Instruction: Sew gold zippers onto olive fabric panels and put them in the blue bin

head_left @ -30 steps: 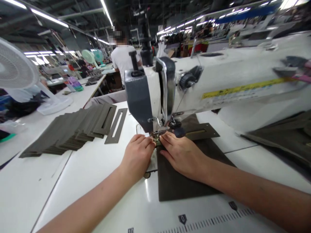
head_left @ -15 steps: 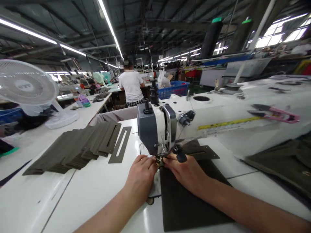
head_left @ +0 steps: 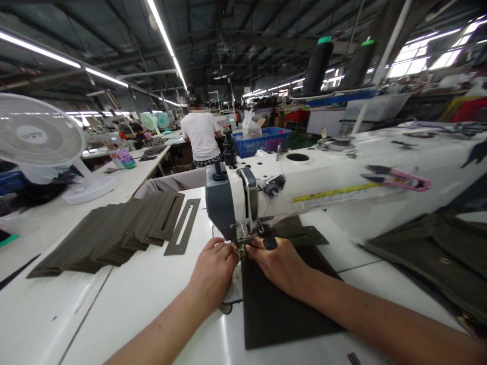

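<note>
A dark olive fabric panel lies under the needle area of a white and grey sewing machine. At the left of the presser foot, my left hand has its fingers bent and pressed together at the panel's edge; the fingertips are partly hidden. My right hand rests on the panel just right of the foot, fingers closed and pinching down on the fabric. Behind it, a slotted dark piece sticks out beneath the machine arm. The stitching point itself is hidden by fingers and machine parts.
Left of the machine lies a fanned stack of slotted dark pieces, with a single slotted piece beside it. Pink thread snips sit on the machine arm. Dark fabric is heaped at right. A white fan stands left; a person works ahead.
The view has swung slightly right, so everything sits further left. The panel's near edge has crept a little toward the machine. Both hands keep their places beside the presser foot.
</note>
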